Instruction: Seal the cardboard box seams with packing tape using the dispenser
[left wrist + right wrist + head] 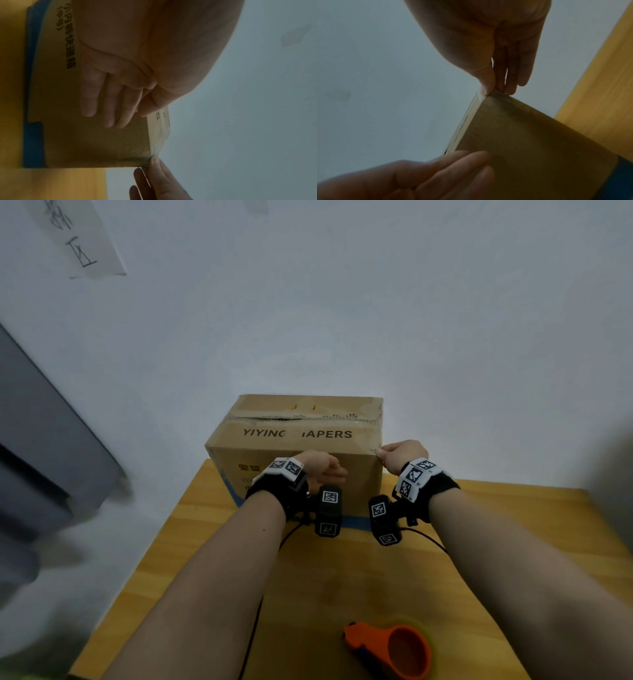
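The cardboard box point(294, 450) stands at centre frame in the head view, on the far part of a yellow wooden table point(308, 577), close against a pale wall point(376, 302). Its flaps are down; its contents cannot be seen. The top bears the print "YIYING … APERS" and a ragged centre seam point(301, 416) with torn tape residue along it. A blue band point(356, 522) runs along the base of the near face.

The tape dispenser point(394, 648), orange plastic with a round hoop, lies unheld at the lower centre of the frame, on the table's near edge and well apart from the box.

The left hand point(320, 467) lies against the upper part of the near face, fingers point(106, 102) straight and flat on the cardboard, holding nothing. The right hand point(399, 453) is at the box's near right top corner; thumb and fingers point(488, 86) pinch together on that corner, where glossy clear tape point(161, 136) covers the edge. Both wrists carry black straps with printed square markers.
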